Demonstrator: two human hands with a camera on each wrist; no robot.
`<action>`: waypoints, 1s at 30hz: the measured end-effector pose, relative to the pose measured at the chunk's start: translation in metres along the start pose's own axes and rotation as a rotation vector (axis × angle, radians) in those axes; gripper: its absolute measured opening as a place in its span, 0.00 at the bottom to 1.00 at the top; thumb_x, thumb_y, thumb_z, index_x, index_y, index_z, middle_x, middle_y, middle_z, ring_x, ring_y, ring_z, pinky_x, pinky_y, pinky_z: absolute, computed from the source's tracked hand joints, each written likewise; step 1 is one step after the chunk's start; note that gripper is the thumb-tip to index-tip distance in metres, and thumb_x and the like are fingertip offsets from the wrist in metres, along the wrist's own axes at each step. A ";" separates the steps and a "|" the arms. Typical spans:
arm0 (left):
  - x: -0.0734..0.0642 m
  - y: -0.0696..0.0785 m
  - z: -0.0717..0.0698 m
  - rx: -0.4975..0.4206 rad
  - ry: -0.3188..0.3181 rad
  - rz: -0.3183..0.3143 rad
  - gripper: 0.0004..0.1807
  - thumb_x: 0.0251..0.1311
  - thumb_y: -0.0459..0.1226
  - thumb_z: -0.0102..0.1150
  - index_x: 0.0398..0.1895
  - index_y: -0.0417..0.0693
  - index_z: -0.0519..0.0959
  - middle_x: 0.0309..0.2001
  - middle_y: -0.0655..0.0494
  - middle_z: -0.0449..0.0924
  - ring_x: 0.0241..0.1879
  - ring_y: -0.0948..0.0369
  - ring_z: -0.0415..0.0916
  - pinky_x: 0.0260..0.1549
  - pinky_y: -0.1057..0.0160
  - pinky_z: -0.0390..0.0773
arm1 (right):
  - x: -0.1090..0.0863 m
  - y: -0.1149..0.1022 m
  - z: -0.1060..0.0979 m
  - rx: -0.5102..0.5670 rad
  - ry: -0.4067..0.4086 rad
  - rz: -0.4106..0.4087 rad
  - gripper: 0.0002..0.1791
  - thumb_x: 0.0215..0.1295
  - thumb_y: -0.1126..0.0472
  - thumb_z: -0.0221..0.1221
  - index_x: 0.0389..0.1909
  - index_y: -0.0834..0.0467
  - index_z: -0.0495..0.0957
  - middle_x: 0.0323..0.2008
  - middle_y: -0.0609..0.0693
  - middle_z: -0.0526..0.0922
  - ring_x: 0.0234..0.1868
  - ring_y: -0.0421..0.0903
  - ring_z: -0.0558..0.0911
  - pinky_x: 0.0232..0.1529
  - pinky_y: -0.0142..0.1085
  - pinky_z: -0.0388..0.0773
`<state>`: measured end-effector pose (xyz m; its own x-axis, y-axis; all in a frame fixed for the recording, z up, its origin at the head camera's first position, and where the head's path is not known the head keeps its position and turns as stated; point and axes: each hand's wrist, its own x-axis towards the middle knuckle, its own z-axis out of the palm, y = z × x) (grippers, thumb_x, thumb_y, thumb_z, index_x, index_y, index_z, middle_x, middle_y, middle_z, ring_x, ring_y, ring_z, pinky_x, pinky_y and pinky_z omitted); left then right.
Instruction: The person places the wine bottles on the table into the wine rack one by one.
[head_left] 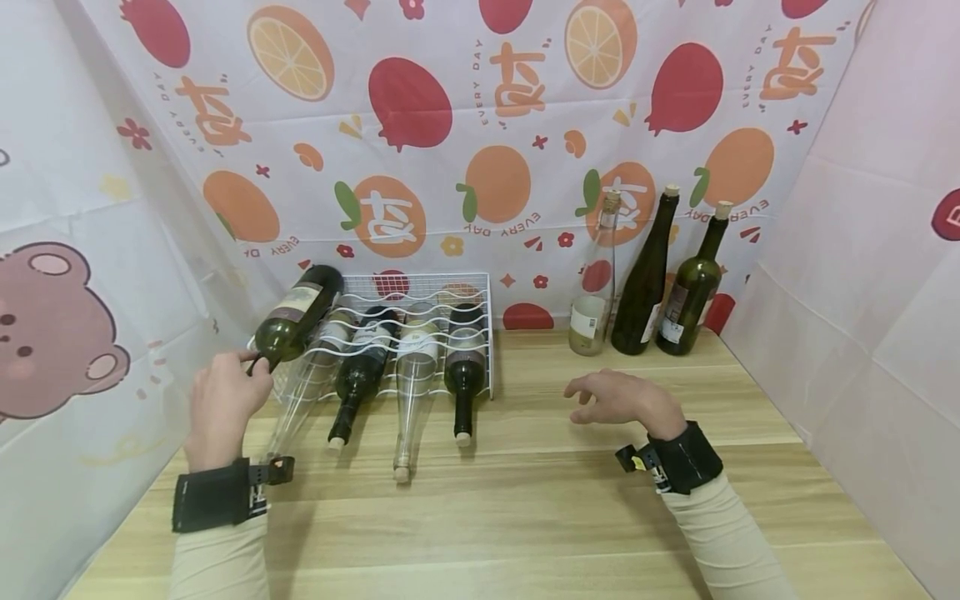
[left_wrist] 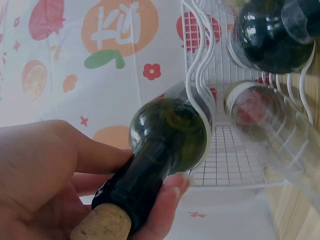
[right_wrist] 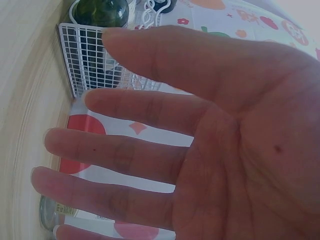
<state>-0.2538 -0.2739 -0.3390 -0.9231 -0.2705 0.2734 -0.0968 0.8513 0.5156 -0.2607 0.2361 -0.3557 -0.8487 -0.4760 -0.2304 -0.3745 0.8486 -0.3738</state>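
At the left end of the white wire rack (head_left: pixel 491 333), my left hand (head_left: pixel 228 398) grips a dark green wine bottle (head_left: pixel 288 321) by its neck. The bottle is tilted, neck toward me, its body over the rack's leftmost side. In the left wrist view, thumb and fingers wrap the neck just behind the cork (left_wrist: pixel 104 222). My right hand (head_left: pixel 618 396) hovers over the table right of the rack, fingers spread and holding nothing. Several corked bottles lie in the rack, among them a clear bottle (head_left: pixel 408 400) and a dark bottle (head_left: pixel 465 375), necks toward me.
Three bottles stand upright at the back right: a clear one (head_left: pixel 588 321), a tall dark one (head_left: pixel 637 308) and a green one (head_left: pixel 686 304). A printed curtain (head_left: pixel 465 92) hangs behind the wooden table (head_left: pixel 510 525), with pale sheets at both sides.
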 end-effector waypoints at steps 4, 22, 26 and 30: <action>0.001 0.000 0.001 -0.015 0.025 0.007 0.27 0.69 0.41 0.46 0.59 0.25 0.73 0.50 0.24 0.77 0.35 0.40 0.72 0.24 0.58 0.65 | -0.001 0.000 -0.001 -0.001 0.000 -0.001 0.22 0.66 0.51 0.63 0.59 0.53 0.78 0.52 0.53 0.83 0.50 0.50 0.81 0.50 0.48 0.78; 0.002 0.001 0.004 -0.026 0.090 0.006 0.24 0.62 0.38 0.55 0.57 0.30 0.77 0.53 0.25 0.75 0.44 0.31 0.74 0.31 0.47 0.68 | -0.001 0.000 0.000 -0.008 0.005 -0.026 0.22 0.66 0.51 0.63 0.58 0.55 0.78 0.51 0.54 0.83 0.52 0.53 0.81 0.49 0.46 0.78; 0.002 0.001 0.006 -0.022 0.117 0.008 0.23 0.61 0.38 0.57 0.56 0.31 0.78 0.52 0.26 0.76 0.46 0.29 0.73 0.34 0.44 0.68 | -0.001 0.000 0.000 -0.010 0.006 -0.028 0.22 0.66 0.51 0.63 0.58 0.54 0.78 0.51 0.54 0.83 0.52 0.53 0.81 0.49 0.46 0.78; 0.002 0.002 0.006 -0.022 0.125 0.007 0.23 0.59 0.37 0.58 0.55 0.32 0.79 0.51 0.26 0.77 0.46 0.29 0.73 0.34 0.43 0.68 | -0.001 0.000 0.000 -0.014 0.007 -0.034 0.22 0.66 0.52 0.62 0.58 0.55 0.78 0.51 0.55 0.83 0.53 0.55 0.81 0.49 0.46 0.78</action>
<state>-0.2575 -0.2703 -0.3425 -0.8699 -0.3195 0.3757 -0.0809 0.8440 0.5303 -0.2601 0.2366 -0.3559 -0.8382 -0.5027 -0.2115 -0.4078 0.8352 -0.3690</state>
